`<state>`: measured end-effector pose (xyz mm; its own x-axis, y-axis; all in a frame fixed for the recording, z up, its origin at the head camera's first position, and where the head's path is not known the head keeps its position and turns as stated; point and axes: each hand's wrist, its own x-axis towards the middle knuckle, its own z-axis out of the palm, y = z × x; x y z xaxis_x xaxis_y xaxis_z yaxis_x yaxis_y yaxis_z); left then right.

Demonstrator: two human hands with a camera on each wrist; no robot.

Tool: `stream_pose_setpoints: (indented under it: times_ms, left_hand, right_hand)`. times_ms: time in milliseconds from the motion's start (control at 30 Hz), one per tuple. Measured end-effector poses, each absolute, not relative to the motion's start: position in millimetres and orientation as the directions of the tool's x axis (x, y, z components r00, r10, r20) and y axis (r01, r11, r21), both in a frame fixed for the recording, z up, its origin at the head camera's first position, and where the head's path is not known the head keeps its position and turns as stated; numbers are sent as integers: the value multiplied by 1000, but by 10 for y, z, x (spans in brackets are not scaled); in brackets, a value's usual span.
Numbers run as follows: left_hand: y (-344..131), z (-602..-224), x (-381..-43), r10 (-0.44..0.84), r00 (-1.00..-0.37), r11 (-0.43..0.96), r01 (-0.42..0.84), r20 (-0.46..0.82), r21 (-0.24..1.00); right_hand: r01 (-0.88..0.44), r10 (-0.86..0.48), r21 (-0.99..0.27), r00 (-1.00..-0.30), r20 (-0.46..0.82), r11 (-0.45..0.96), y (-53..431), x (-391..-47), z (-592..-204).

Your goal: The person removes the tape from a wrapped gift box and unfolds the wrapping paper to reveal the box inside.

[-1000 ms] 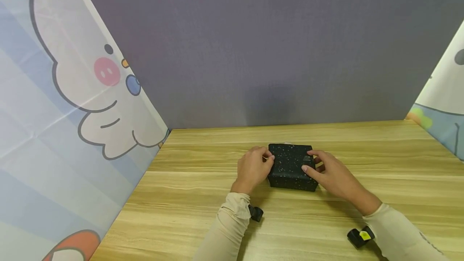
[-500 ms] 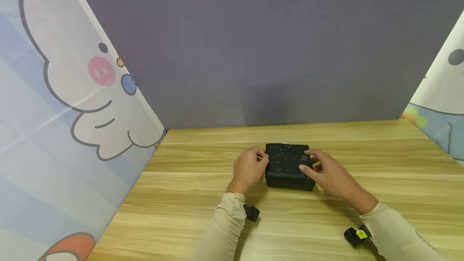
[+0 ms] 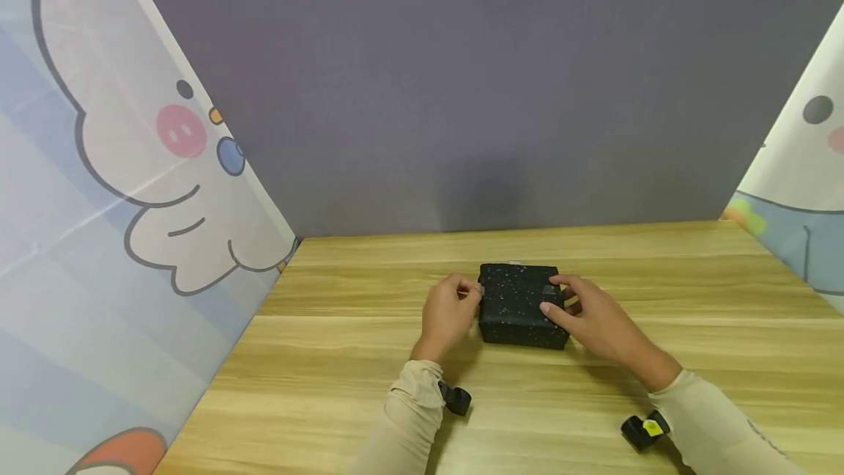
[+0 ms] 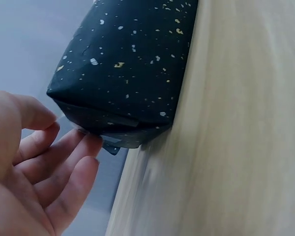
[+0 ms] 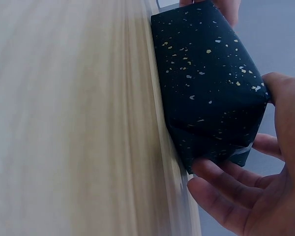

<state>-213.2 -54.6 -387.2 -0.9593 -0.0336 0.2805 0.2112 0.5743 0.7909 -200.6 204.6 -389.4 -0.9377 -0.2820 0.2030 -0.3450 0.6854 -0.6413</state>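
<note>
A box wrapped in black wrapping paper with gold and silver flecks [image 3: 517, 303] sits on the wooden table. At its left end my left hand [image 3: 451, 314] pinches a small piece of clear tape [image 3: 481, 289] between thumb and forefinger, at the top edge. The other left fingers lie by the folded end flap [image 4: 113, 120]. My right hand [image 3: 596, 321] grips the right end, thumb on the top and fingers against the end face. A strip of tape [image 3: 551, 289] shows on the top near the right thumb. The box's underside is hidden.
The wooden table [image 3: 343, 372] reaches back to a grey panel [image 3: 428, 94]. Cartoon-printed cloth [image 3: 99, 240] hangs at the left, with more at the right. A small whitish piece [image 3: 515, 262] shows behind the box. Black wrist cameras [image 3: 455, 398] sit on both wrists.
The tape at the left edge shows more clearly as the left fingertips shift slightly. The right hand keeps its grip on the box. The whole view has drifted a little.
</note>
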Motion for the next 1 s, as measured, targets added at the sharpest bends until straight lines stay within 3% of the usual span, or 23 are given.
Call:
stream_pose_setpoints:
  times_ms: [400, 1000]
  left_hand:
    - [-584, -3898, -2198, 6, -961, 448, 250, 277, 858]
    - [-631, -3937, -2197, 3, -983, 317, 174, 183, 932]
  right_hand:
    - [-352, -288, -641, -935, 207, 682, 2062, -2025, -3893]
    - [-345, -290, -647, -937, 195, 680, 2048, -2019, -3899]
